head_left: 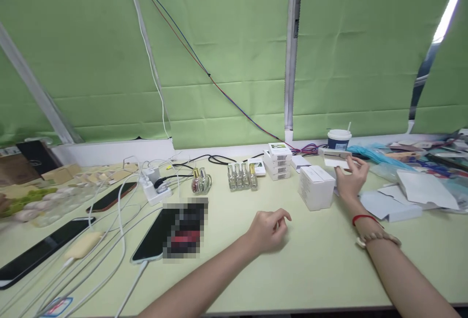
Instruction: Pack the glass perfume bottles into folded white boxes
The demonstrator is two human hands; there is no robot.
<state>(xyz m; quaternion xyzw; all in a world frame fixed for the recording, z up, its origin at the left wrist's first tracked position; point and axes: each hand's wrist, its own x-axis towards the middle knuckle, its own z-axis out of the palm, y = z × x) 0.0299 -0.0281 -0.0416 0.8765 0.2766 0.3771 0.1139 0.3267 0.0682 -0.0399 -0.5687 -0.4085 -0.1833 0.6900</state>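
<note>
**Hands over the pale green table, white card pinched beside the box**

Your left forearm comes in lowest, and your left hand [268,230] hovers just above the table [321,264], fingers curled loosely inward with thumb and forefinger nearly meeting; it holds nothing. Take the white box [316,187] as your landmark: the left hand sits in front of it and to its left, apart from it. Your right hand [350,177] is just right of the box, fingertips pinching a small white card [335,163] lifted behind the box's far right corner, the remaining fingers spread. A red cord and a bead bracelet [376,238] circle that wrist.

Left of the box stands a stack of small white cartons [278,162] with barcode labels; the print is too small to read. Further left, a row of small glass bottles [242,176], then two more bottles [202,180]. Behind the box, a white paper cup [339,139] with a dark band. Right of the box lie loose white sheets [402,196] and blue plastic.

Far left of the box, a white power strip [155,188] feeds several white cables to dark phones [166,232] lying flat; part of one screen is blurred out. The table is pale green and smooth. Behind everything hang green blinds [226,49], with red and blue wires running diagonally across them and daylight showing at the upper right.
</note>
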